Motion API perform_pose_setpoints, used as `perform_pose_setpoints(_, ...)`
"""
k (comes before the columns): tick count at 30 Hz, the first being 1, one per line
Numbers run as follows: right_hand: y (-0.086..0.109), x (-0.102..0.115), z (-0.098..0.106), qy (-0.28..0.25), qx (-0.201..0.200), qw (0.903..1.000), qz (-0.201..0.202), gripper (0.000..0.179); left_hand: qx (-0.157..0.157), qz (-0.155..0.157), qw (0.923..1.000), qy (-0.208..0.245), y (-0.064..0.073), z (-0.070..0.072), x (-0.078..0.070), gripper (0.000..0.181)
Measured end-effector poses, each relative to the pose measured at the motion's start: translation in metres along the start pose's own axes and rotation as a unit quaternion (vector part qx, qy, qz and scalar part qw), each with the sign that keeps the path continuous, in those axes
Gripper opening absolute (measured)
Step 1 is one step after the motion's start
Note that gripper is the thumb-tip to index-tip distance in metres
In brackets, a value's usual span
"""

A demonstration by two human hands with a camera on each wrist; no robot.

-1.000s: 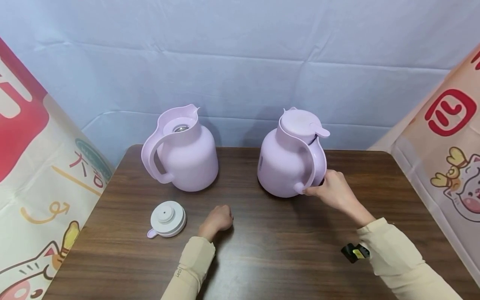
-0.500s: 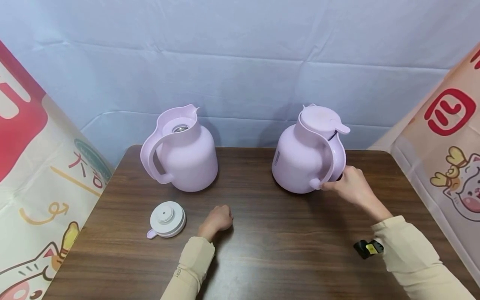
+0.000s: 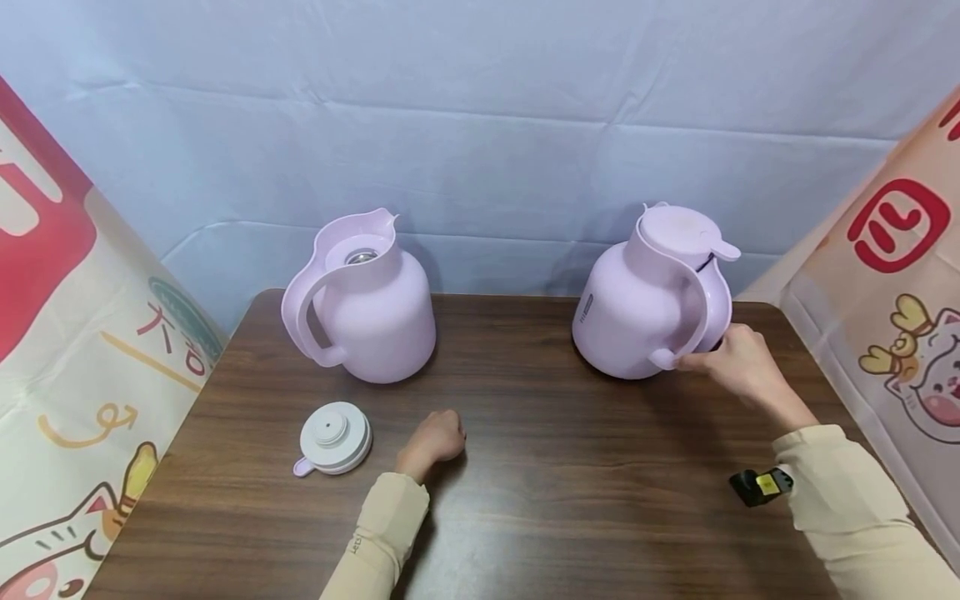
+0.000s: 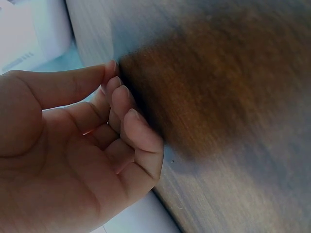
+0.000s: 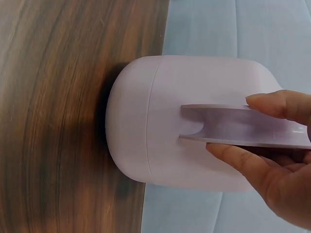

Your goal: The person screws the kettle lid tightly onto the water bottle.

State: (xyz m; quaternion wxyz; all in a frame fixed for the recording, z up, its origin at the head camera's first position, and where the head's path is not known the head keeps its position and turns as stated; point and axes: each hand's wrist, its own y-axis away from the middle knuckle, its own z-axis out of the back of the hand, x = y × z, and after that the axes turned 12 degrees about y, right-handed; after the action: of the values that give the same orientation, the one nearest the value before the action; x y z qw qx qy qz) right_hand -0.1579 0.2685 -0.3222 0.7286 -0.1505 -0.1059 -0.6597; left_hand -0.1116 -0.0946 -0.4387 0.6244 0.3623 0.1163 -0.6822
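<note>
the right hand [image 3: 742, 362] grips the right jug [image 3: 622, 317] by its handle [image 5: 228, 124], thumb [image 5: 269, 103] on one edge and fingers [image 5: 238, 158] on the other, probably because squeezing across both edges keeps the jug from twisting. that jug is upright near the back right of the table [image 3: 525, 517], its fitted lid [image 3: 678, 232] on; whether its base touches the wood i cannot tell. the left hand [image 3: 435, 435] rests on the table, loosely curled, narrow and holding nothing, likely because one hand is enough. the left jug [image 3: 382, 321] stands upright at the back left, uncovered. in front of it the loose lid [image 3: 335, 446] lies underside up, perhaps to keep its stopper [image 3: 331, 427] off the wood
</note>
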Motion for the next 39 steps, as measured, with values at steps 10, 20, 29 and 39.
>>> perform_pose_setpoints(10,-0.005,-0.017,0.009,0.013,0.001,0.9998,-0.016,0.047,0.001,0.006,1.0,0.0,0.0,0.0,0.0,0.025)
perform_pose_setpoints(20,-0.011,-0.036,0.016,0.011,0.015,0.9994,-0.029,0.055,0.003,0.004,1.0,-0.005,0.0,0.002,-0.001,0.023)
perform_pose_setpoints(29,-0.015,-0.05,0.018,0.017,0.013,0.9994,-0.029,0.046,0.001,0.004,0.9999,-0.009,0.0,0.001,0.0,0.022)
perform_pose_setpoints(39,-0.016,-0.055,0.021,-0.007,0.029,0.9985,-0.046,0.05,-0.002,-0.013,0.9999,-0.006,0.0,0.0,0.002,0.029)
